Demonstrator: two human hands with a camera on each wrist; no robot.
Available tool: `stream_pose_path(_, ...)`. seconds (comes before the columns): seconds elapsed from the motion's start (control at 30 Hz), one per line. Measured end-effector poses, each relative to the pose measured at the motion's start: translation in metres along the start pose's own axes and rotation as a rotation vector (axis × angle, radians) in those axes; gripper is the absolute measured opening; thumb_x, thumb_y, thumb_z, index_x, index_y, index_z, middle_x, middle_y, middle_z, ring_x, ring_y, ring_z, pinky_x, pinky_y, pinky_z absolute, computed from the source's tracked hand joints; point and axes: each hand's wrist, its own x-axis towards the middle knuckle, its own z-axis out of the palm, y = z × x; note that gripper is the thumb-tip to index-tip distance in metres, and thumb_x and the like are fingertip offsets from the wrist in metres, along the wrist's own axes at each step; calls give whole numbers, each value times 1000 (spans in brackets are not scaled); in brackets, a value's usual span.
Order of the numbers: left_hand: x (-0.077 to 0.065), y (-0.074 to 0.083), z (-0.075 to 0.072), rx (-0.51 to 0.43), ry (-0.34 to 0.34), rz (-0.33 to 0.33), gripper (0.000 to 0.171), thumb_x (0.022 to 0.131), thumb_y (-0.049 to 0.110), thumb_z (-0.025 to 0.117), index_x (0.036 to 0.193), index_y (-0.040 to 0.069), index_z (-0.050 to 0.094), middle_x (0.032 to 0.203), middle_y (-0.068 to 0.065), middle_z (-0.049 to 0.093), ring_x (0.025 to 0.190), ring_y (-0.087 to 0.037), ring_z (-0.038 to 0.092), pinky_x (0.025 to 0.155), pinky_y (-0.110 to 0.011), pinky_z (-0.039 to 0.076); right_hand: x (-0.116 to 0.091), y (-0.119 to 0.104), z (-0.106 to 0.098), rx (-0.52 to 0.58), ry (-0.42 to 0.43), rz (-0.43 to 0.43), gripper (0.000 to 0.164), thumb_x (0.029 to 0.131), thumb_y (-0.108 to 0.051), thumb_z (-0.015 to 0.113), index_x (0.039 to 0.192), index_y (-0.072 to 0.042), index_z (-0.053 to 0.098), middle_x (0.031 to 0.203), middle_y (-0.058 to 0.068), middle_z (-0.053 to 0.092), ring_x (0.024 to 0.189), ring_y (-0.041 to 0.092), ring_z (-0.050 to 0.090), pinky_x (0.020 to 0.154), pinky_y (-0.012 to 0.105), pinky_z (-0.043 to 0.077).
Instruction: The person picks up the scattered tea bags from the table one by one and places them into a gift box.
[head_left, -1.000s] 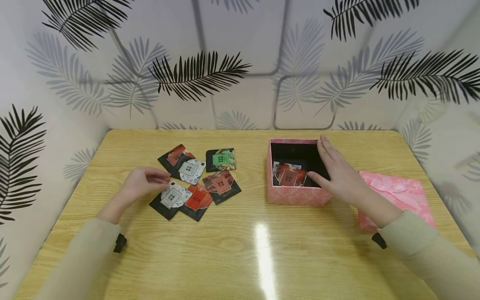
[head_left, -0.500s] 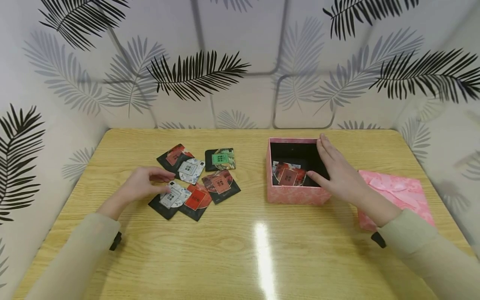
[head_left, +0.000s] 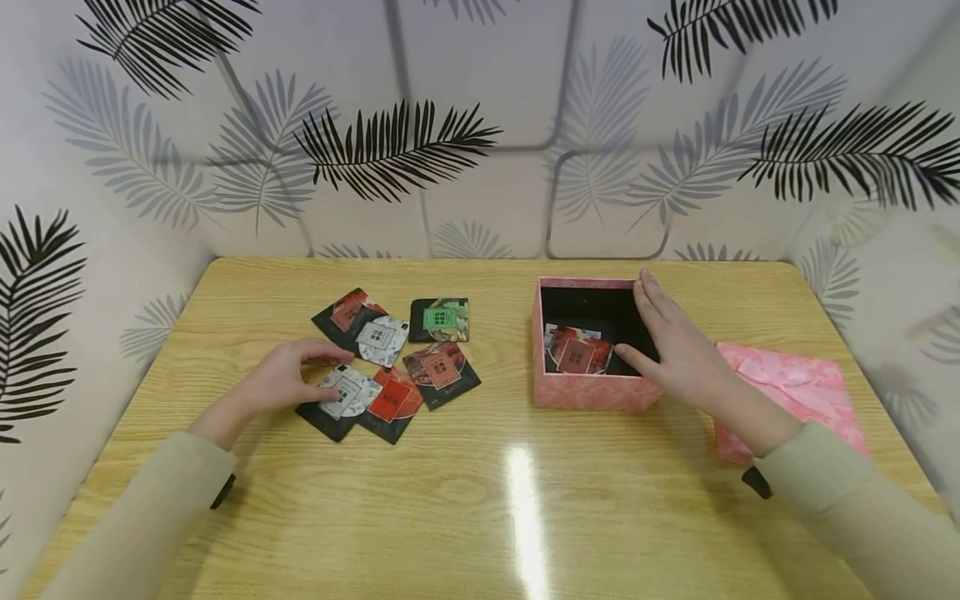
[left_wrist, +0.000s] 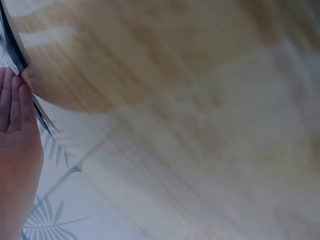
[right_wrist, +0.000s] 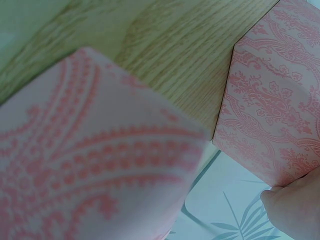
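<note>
My left hand is at a black sachet with a white floral print, thumb over its left side and fingers near its far corner. In the left wrist view those fingers lie straight and side by side, close to a dark sachet edge. With fingers stretched along the right rim, my right hand rests on a pink box, its thumb at the front rim. Inside this black-lined box lies a red-and-black sachet over another. The right wrist view shows the box's patterned side beside the hand.
Around the left hand lie several more sachets, including a bright red one, a brownish-red one and a green-labelled one. A pink lid with a bow lies right of the box, under the right forearm. A leaf-patterned wall borders the table.
My left hand has shifted slightly right and its thumb and fingers have spread apart over the white-printed sachet. The right hand and the box have stayed put.
</note>
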Motion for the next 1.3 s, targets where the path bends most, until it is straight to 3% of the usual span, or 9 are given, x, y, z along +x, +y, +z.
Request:
stream_pose_path(0.37, 9, 3, 0, 61, -41, 12, 40, 70, 29, 84, 105, 20, 68, 109, 2, 62, 104, -19, 55, 95, -44, 43, 1, 0, 0, 1, -2, 2, 88, 93, -47, 54, 152, -12, -1, 158, -1, -11, 146, 25, 2, 114, 52, 19)
stream_pose_path(0.63, 13, 3, 1, 15, -80, 30, 28, 72, 28, 83, 94, 21, 68, 104, 1, 58, 100, -18, 52, 93, -43, 42, 1, -2, -2, 6, -2, 1, 88, 93, -46, 54, 152, -11, 0, 158, -2, -11, 146, 25, 2, 113, 53, 20)
stream_pose_path(0.97, 12, 9, 0, 33, -62, -22, 39, 70, 24, 84, 105, 15, 68, 105, 1, 65, 89, -14, 53, 80, -27, 47, 1, -2, -2, 3, -4, 2, 88, 93, -49, 53, 152, -10, 0, 159, 6, -6, 146, 26, 3, 113, 53, 20)
stream_pose_path(1.3, 9, 8, 1, 26, -48, -7, 37, 70, 30, 84, 102, 21, 70, 107, 3, 63, 100, -16, 55, 92, -41, 44, 0, -2, -1, 5, -5, 5, 88, 93, -48, 53, 152, -10, 1, 158, 0, -10, 146, 26, 2, 113, 53, 20)
